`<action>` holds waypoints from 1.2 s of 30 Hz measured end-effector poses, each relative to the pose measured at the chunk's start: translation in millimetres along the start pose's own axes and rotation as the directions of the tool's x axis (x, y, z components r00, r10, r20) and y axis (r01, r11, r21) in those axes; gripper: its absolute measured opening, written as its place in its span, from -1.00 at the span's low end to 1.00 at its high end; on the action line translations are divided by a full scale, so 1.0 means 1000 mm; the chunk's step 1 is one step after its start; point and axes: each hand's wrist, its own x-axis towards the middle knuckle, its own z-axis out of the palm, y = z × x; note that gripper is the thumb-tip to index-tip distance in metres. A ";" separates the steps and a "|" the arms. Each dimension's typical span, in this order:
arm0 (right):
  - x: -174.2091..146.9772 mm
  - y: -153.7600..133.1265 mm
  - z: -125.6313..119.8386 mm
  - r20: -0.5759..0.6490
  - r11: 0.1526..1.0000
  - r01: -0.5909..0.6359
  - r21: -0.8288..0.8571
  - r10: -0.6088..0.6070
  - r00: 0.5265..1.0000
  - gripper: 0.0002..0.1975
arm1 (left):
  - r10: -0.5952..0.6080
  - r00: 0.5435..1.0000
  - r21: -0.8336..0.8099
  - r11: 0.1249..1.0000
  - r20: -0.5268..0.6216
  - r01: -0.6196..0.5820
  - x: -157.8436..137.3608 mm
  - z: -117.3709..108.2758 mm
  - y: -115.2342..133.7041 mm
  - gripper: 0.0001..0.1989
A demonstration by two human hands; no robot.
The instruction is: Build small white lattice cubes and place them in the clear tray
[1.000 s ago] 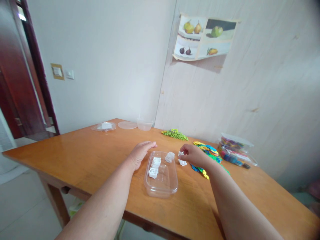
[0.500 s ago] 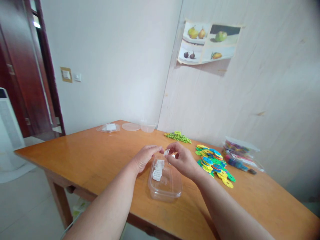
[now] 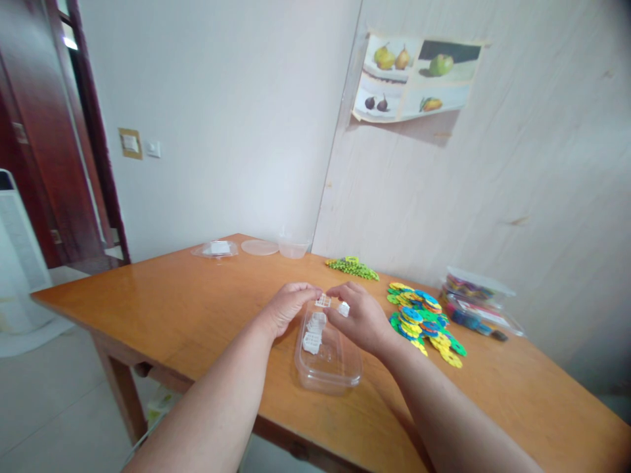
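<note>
A clear plastic box (image 3: 329,380) sits on the table in front of me, with a row of small white grid-like plastic pieces (image 3: 312,334) along its left side. Over the box's far end, the fingertips of my left hand (image 3: 294,307) pinch one white grid piece (image 3: 323,300). My right hand (image 3: 361,320) is curled close by, its index fingertip near that piece's right edge. Another white piece (image 3: 344,308) shows between the thumb and fingers of my right hand. The fingers partly hide both pieces.
Blue, yellow and green discs (image 3: 419,318) lie piled at the right. Behind them are clear boxes of coloured items (image 3: 476,295). Green pieces (image 3: 352,267) lie near the wall. A clear lid (image 3: 215,248), a round lid (image 3: 259,247) and a clear tub (image 3: 294,247) stand at the back.
The grid piece has gone from my right fingers to my left fingertips and now shows its open lattice. My right thumb and index finger have parted from it. The view has shifted slightly.
</note>
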 end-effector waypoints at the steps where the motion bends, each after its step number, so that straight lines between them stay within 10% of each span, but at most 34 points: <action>1: 0.000 0.000 0.000 0.005 1.000 0.005 -0.006 -0.005 1.000 -0.79 | 0.007 1.000 0.011 1.000 0.004 -0.007 0.000 0.000 0.000 -0.72; 21: 0.000 -0.002 0.006 -0.097 0.992 -0.120 0.033 0.123 0.988 -0.75 | 0.079 0.997 0.000 0.997 -0.017 -0.079 -0.001 0.004 0.003 -0.71; 36: -0.003 -0.009 -0.018 0.219 1.000 -0.022 -0.017 0.026 0.975 -0.76 | 0.112 0.978 0.174 0.981 -0.177 -0.081 0.004 -0.002 0.005 -0.66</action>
